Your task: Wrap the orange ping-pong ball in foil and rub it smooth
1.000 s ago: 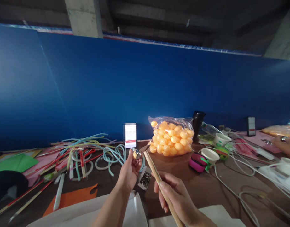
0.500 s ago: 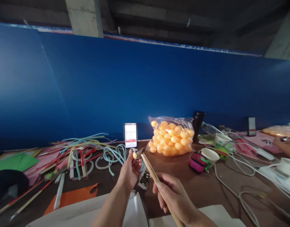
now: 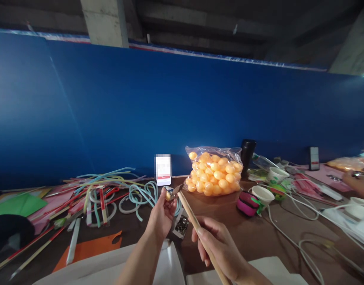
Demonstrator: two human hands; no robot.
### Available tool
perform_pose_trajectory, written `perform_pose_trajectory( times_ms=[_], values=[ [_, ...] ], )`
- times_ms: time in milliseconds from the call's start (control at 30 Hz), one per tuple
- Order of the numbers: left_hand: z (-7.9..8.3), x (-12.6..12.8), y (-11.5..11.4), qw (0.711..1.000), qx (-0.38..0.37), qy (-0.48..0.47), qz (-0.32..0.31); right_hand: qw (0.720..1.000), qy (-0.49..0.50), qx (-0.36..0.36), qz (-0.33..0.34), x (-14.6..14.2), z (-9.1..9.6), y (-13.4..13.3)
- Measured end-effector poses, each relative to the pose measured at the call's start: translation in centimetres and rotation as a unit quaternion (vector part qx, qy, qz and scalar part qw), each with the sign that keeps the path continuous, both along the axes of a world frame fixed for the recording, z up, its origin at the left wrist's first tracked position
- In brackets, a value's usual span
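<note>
My left hand (image 3: 163, 211) pinches a small round ball (image 3: 169, 194) between thumb and fingers. The ball is pale yellow-orange with a shiny silvery covering on part of it. In my right hand (image 3: 214, 241) is a long wooden-handled tool (image 3: 192, 217), held like a pen. Its dark, thin tip (image 3: 177, 189) points at the ball; whether they touch I cannot tell. Below and between my hands lies a small open box (image 3: 181, 226) of tiny shiny metal pieces. Behind them a clear plastic bag (image 3: 214, 174) bulges with orange balls.
A phone (image 3: 163, 170) leans upright against the blue partition (image 3: 182, 99). Leftward lie tangled coloured tubes (image 3: 140, 194), sticks and orange paper (image 3: 90, 249). To the right are a magenta case (image 3: 247, 204), paper cups (image 3: 262, 195), white cables and a co-worker's hand (image 3: 358, 184).
The ball has turned slightly in my left hand, with more of its silvery side showing. Both hands keep nearly the same place, and the view has shifted a little.
</note>
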State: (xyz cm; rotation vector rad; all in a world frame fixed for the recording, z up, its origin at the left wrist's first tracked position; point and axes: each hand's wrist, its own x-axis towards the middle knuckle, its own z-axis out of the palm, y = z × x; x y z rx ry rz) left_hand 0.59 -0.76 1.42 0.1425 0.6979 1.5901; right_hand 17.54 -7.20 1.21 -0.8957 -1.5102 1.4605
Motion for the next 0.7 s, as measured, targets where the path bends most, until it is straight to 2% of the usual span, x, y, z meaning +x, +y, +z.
perform_pose_trajectory(
  times_ms=[133,433,700],
  values=[
    [-0.26,-0.05,0.05,1.000,0.014,0.005,-0.013,1.000,0.021,-0.002,-0.011,0.12,0.11,-0.04],
    [-0.42,-0.01,0.23,0.999,0.038,0.012,-0.010,1.000,-0.009,0.014,-0.004,0.02,-0.19,0.14],
    [-0.48,-0.02,0.19,0.998,0.057,0.018,-0.017,1.000,0.022,0.013,-0.005,0.08,-0.33,0.03]
  ],
)
